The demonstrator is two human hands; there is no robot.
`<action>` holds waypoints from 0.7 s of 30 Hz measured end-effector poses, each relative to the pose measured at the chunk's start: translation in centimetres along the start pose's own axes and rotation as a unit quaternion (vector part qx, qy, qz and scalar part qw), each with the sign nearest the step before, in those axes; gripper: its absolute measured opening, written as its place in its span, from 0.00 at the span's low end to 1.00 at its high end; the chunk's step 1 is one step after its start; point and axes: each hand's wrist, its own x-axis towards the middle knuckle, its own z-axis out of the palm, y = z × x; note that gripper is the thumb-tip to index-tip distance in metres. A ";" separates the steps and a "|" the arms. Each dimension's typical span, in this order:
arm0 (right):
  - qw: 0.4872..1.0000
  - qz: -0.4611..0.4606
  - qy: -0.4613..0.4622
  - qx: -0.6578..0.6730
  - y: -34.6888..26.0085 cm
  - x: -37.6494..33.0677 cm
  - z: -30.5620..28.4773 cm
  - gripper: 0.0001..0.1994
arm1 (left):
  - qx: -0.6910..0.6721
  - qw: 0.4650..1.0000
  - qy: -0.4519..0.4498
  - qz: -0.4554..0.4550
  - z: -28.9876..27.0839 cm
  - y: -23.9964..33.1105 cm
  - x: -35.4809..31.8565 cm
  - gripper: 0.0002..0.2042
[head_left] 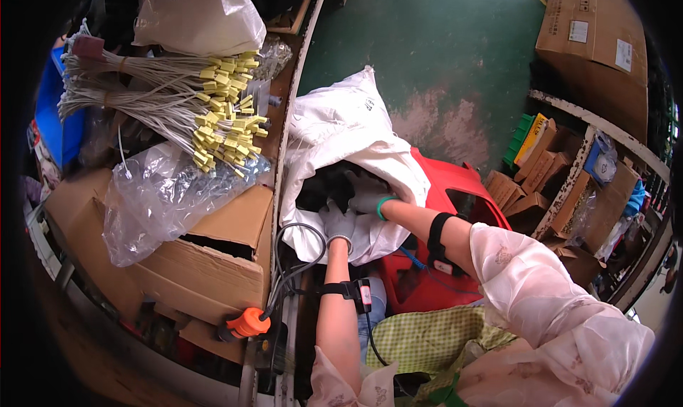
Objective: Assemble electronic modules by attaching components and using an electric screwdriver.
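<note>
In the head view, both hands are in the wide mouth of a big white sack (341, 119). The sack is in the middle, with its top folded back and its far corner poking up. Inside it are some dark things (331, 183), but it is too dark there to tell what they are.

The left hand (336, 220) wears a grey glove and reaches in at the near edge of the mouth. The right hand (367, 195) has a grey glove too, with a green cuff (382, 208), and it is just beside the left one. The fingers of both hands are hard to see — I cannot tell if they are wide, narrow or holding something. A black band (337, 289) goes around the left arm, and another black band (435, 238) goes around the right arm.

A red plastic seat (447, 179) is right beside the sack. On the left, lots of pale wires (153, 69) lie in bundles with yellow ends (231, 133). Below them are a crinkly clear bag (158, 201) and a brown box (206, 282). Near the box is an orange plug (249, 323) on a dark cord (321, 230). A big carton (590, 33) is far away at the top right — past the green floor (427, 44).
</note>
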 end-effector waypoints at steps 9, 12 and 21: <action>0.958 -0.265 0.100 -0.037 -4.0 7.0 -5.4 0.22 | -0.426 0.899 -0.021 -0.097 -1.2 1.0 1.2 0.34; 0.951 -0.279 0.126 -0.055 -5.4 8.6 -5.7 0.22 | -0.594 0.790 -0.038 -0.146 -2.2 1.3 1.4 0.27; 0.962 -0.261 0.079 -0.033 -4.9 8.5 -4.4 0.25 | -0.582 0.796 -0.042 -0.163 -2.7 0.6 0.9 0.25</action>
